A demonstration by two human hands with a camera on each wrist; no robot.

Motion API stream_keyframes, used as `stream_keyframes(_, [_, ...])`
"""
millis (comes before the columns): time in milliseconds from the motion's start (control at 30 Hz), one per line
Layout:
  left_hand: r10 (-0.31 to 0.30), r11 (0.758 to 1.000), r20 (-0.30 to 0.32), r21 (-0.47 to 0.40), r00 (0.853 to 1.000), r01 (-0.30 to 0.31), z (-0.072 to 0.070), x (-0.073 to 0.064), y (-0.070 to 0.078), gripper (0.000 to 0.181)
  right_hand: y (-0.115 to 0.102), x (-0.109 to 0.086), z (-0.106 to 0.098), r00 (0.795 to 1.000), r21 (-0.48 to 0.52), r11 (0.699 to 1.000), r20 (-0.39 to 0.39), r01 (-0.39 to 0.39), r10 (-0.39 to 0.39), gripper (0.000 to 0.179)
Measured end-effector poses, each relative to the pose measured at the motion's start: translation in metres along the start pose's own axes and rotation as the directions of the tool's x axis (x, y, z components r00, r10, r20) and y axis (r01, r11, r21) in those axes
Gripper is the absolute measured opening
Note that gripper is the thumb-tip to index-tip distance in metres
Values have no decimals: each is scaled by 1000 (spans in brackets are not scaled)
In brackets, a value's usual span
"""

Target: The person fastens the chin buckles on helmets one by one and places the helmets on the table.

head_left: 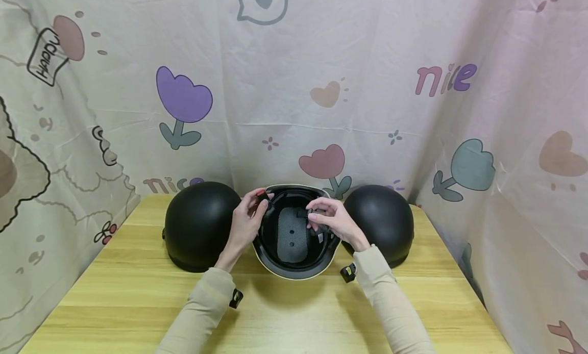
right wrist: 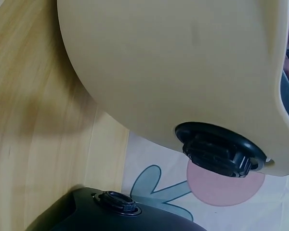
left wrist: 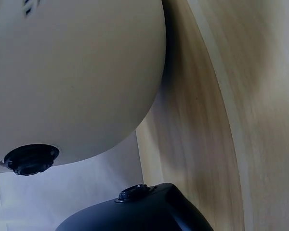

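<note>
A beige helmet [head_left: 294, 275] lies upturned in the middle of the table, its black lining and grey pad [head_left: 292, 236] facing up. At its left rim my left hand [head_left: 243, 221] pinches a black strap buckle [head_left: 263, 196]; a small red spot shows by the fingers. Over the right half of the opening, my right hand [head_left: 339, 219] pinches another black strap buckle [head_left: 302, 213] between thumb and fingers. The two pieces are apart. Both wrist views mostly show the beige shell [left wrist: 82, 86] and its black side knobs [right wrist: 219, 150]; the grips are largely hidden there.
One black helmet [head_left: 199, 226] stands dome up on the left, close to my left wrist. Another black helmet [head_left: 380, 224] stands on the right behind my right forearm. A patterned cloth [head_left: 275, 89] hangs behind the wooden table [head_left: 285, 323].
</note>
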State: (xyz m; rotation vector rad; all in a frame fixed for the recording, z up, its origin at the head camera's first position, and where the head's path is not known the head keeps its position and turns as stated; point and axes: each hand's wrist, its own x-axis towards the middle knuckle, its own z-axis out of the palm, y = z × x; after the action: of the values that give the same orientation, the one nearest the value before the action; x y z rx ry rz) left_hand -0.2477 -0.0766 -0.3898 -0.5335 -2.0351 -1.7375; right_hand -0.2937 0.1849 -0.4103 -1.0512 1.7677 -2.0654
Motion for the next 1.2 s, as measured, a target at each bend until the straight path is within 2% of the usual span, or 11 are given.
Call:
stream_keyframes(67, [-5, 1000, 42, 13, 999, 4, 0, 1, -8, 38, 0, 0, 0, 1000, -5, 1000, -6, 5, -5, 19])
stream_keyframes(167, [17, 998, 103, 56, 995, -23, -1, 2, -21, 39, 1, 0, -1, 1000, -18, 1000, -11, 16, -16, 19])
stream_keyframes(333, [71, 991, 182, 98, 981, -90, -3, 2, -24, 35, 2, -1, -1, 999, -27, 999, -29, 23, -24, 18])
stream_keyframes(567, [36, 987, 195, 147, 980, -66, -3, 1, -23, 25, 2, -2, 0, 999, -23, 1000, -46, 10, -12, 17])
stream_keyframes(700, [29, 987, 203, 152, 979, -60, -3, 0, -23, 30, 3, -2, 1, 999, -21, 1000, -42, 14, -14, 18])
stream_keyframes(833, [51, 980, 212, 176, 976, -89, -2, 0, -24, 37, 3, -2, 0, 999, -21, 1000, -33, 15, -16, 18])
stream_keyframes(967, [72, 966, 215, 228, 974, -122, -1, 1, -24, 35, 3, -3, 0, 999, -15, 1000, -26, 19, -19, 18])
stream_keyframes(1067, [62, 956, 219, 267, 974, -121, -1, 2, -23, 32, 3, -3, 0, 999, -8, 1000, -25, 22, -23, 17])
stream_keyframes(1200, [51, 945, 260, 301, 964, -131, 0, 3, -22, 32, 3, -3, 1, 999, -5, 1000, -21, 26, -26, 21])
